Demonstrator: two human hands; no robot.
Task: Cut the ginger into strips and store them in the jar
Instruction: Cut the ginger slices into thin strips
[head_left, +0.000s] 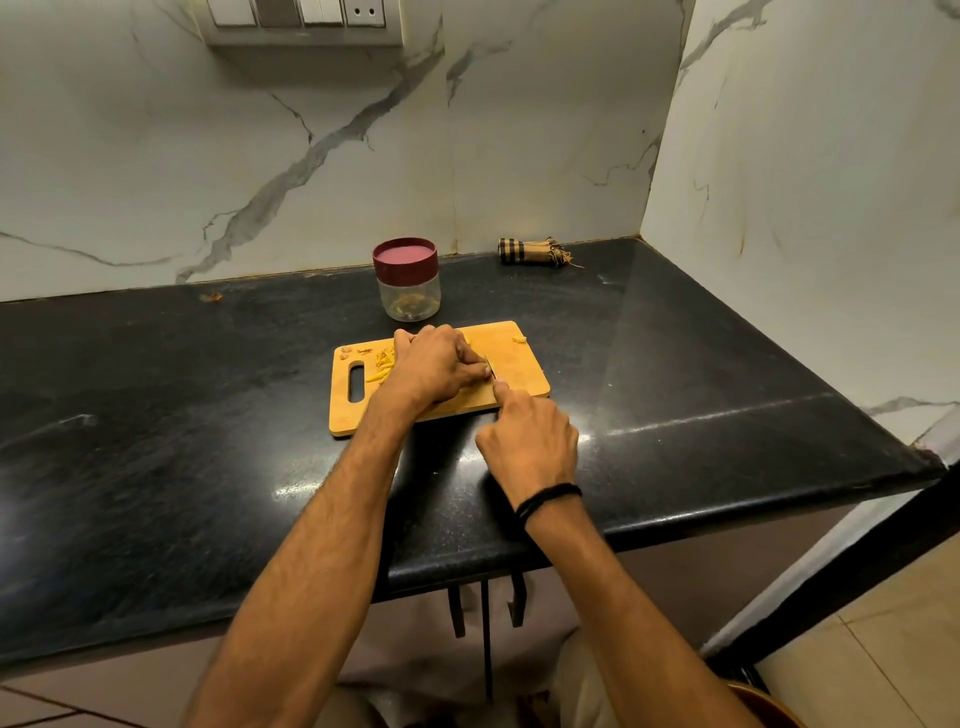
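A wooden cutting board lies on the black counter. My left hand rests over its middle with fingers curled down on a piece of ginger that is hidden beneath them. My right hand grips a knife at the board's front edge; only a short bit of blade shows beside my left fingertips. Cut yellow ginger strips lie on the board's left part, near the handle slot. Behind the board stands a clear jar with a dark red lid on it and a few strips inside.
A small ginger scrap sits at the board's far right corner. A rolled checked cloth lies against the marble back wall. The black counter ends at a side wall on the right, with its front edge near my body.
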